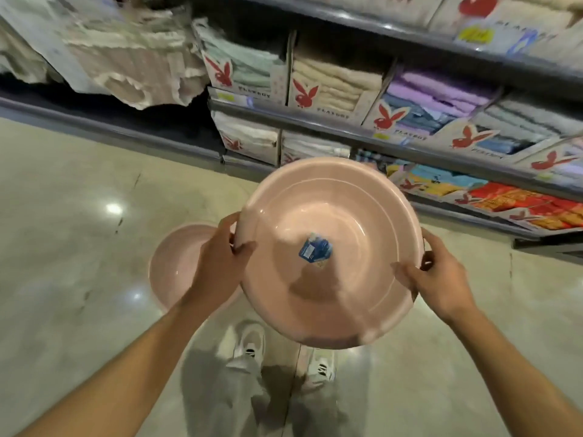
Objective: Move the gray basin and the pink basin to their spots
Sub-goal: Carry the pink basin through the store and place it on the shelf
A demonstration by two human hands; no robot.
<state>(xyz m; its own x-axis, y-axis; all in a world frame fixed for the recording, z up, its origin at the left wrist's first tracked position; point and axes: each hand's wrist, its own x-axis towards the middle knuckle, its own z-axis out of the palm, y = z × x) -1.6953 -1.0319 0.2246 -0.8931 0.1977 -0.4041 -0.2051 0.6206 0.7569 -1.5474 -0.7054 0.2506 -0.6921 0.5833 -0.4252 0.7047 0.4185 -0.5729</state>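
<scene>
Pink basin (328, 257) being carried, both hands clasping its rim.
Left hand (220, 266) and right hand (441, 279) gripping opposite edges; keeping it level is advisable.

Both hands gripped the pink basin (328, 253) by its rim, left hand (220, 263) and right hand (438, 279) on opposite sides, above the floor (63, 231) beside towel shelves (394, 134).
</scene>
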